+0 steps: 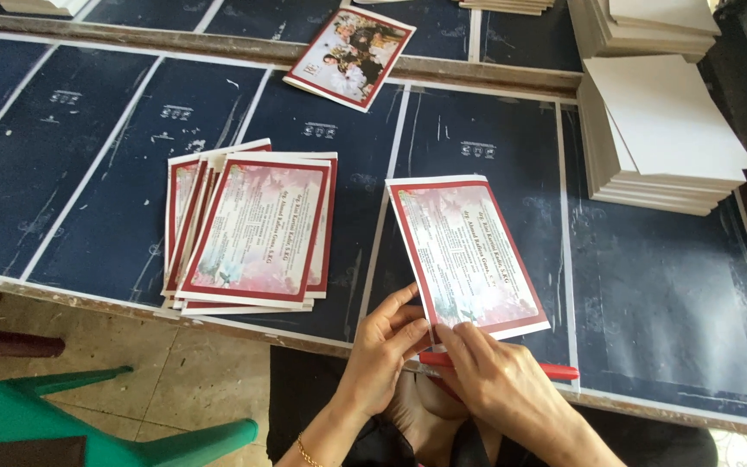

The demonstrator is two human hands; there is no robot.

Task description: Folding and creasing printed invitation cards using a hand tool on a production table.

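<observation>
A printed card [464, 255] with a dark red border and pink floral middle lies on the dark blue table top [659, 285]. My left hand [382, 350] pinches its near left corner. My right hand [499, 376] rests its fingertips on the card's near edge. Under my right hand, along the table's front edge, lies a red pen-like tool [555, 370]. A fanned pile of the same cards [252, 232] sits to the left of my hands.
Stacks of plain white boards [667, 138] stand at the back right. A photo card [349, 56] lies at the back middle on a wooden rail. A green plastic chair [88, 419] stands on the tiled floor at lower left.
</observation>
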